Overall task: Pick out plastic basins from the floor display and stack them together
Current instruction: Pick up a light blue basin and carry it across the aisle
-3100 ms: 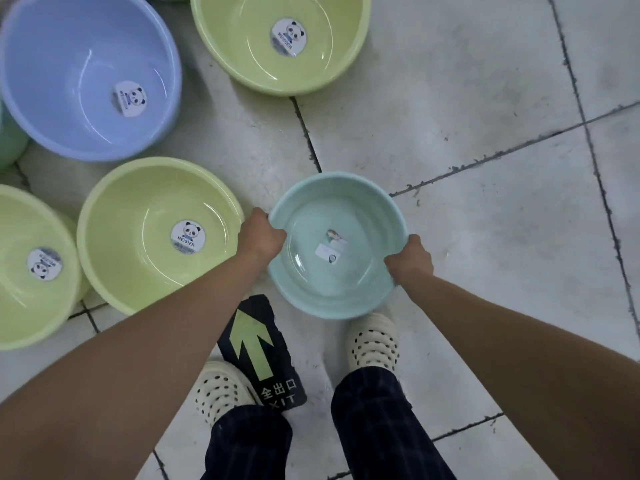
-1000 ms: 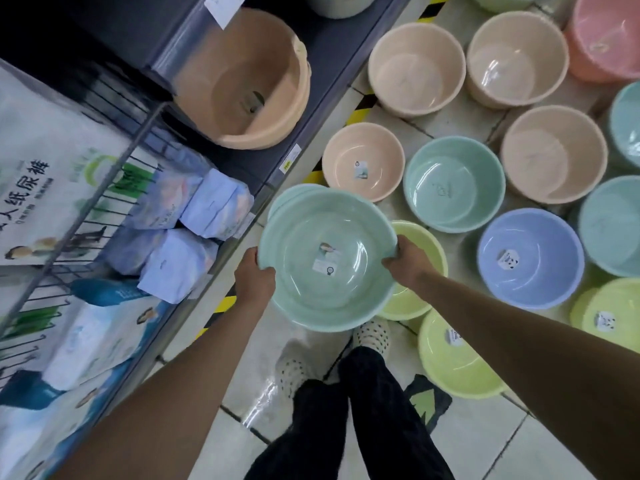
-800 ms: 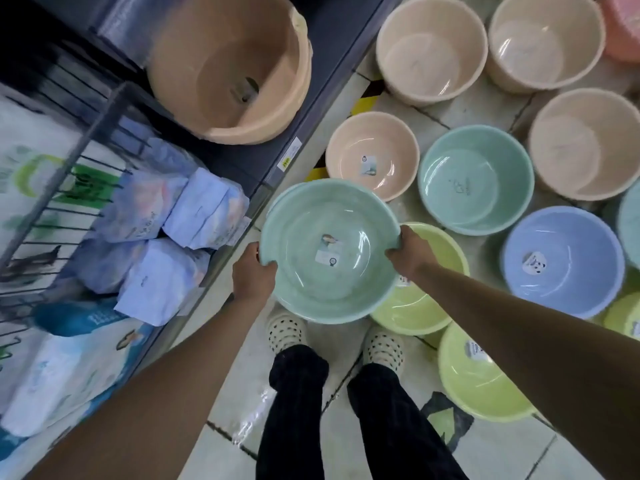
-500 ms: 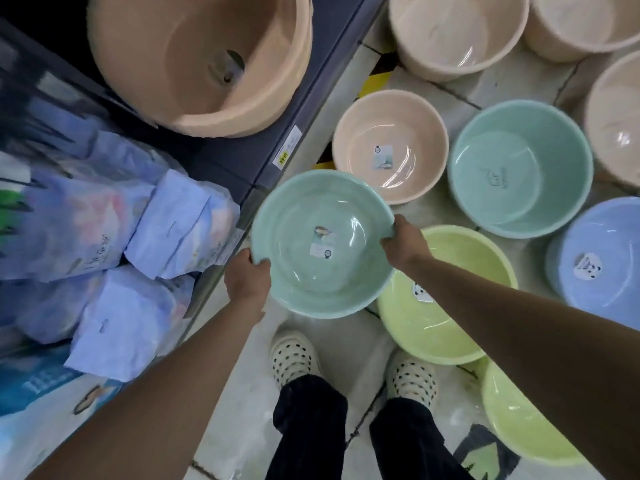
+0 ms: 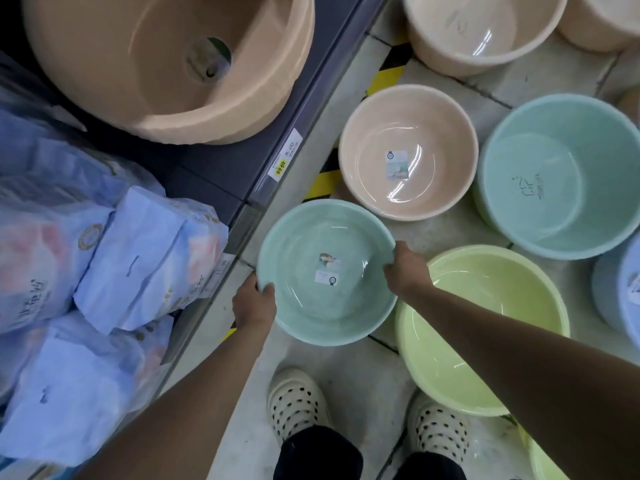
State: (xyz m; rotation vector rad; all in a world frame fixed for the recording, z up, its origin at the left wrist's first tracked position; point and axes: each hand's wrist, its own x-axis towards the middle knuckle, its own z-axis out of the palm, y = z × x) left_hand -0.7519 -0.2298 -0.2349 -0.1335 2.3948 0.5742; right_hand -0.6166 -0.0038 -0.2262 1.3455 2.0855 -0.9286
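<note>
Head camera, looking straight down. In the middle of the frame a person holds a small teal basin point(image 5: 327, 271) level and mouth up, above the tiled floor point(image 5: 346, 368) and clear of it. The left hand point(image 5: 254, 303) grips its lower left rim with the fingers curled over the edge. The right hand point(image 5: 405, 271) is clamped on the right rim in the same way. A small label sits on the basin's inside bottom, and nothing is nested in it.

Other basins stand singly on the floor:
- A peach basin point(image 5: 408, 152) lies just above the held one.
- A yellow-green basin point(image 5: 481, 327) lies at lower right, under the right forearm.
- A larger teal basin point(image 5: 561, 178) is at the right edge.
- A beige basin point(image 5: 485, 29) is at the top.

A dark shelf point(image 5: 277, 150) along the left carries a large peach tub point(image 5: 166, 64) and blue packages point(image 5: 149, 251).

The task looks barely begun: one basin is picked out, and no stacking shows yet. Whether anything nests beneath the held basin cannot be seen.
</note>
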